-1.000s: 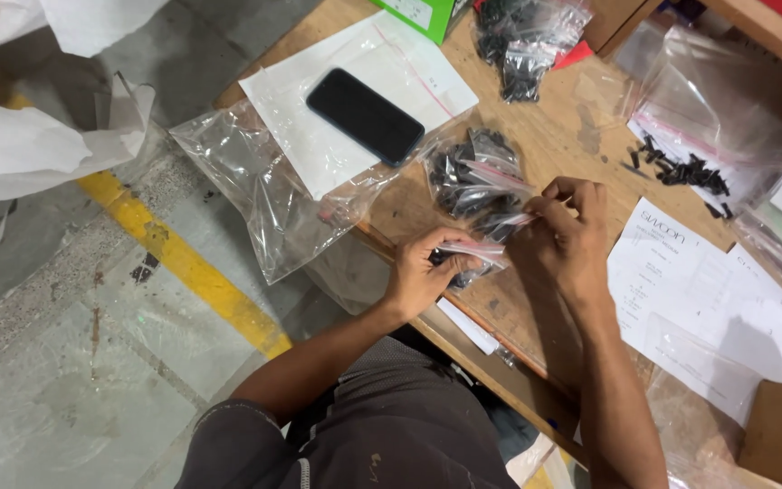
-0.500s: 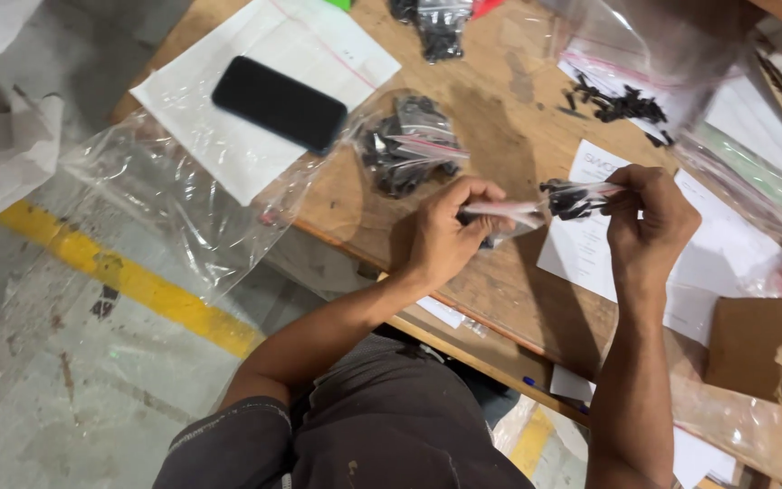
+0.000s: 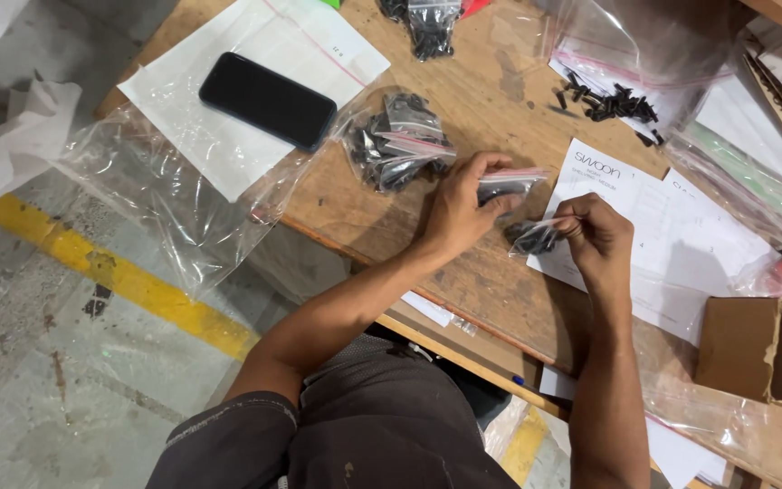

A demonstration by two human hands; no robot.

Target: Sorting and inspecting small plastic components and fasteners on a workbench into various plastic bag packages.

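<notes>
Hands dropped toward the table's near edge since earlier: left hand [image 3: 460, 210] pinched one baggie [image 3: 507, 185], right hand [image 3: 596, 237] pinched another [image 3: 534, 237], now separated.

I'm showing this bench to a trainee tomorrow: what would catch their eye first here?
Probably the two hands at the middle of the wooden table: the left hand grips one small clear bag of black parts, and the right hand grips another bag just below it. Next, the black phone on a white sheet at upper left, beside a heap of filled bags.
</notes>
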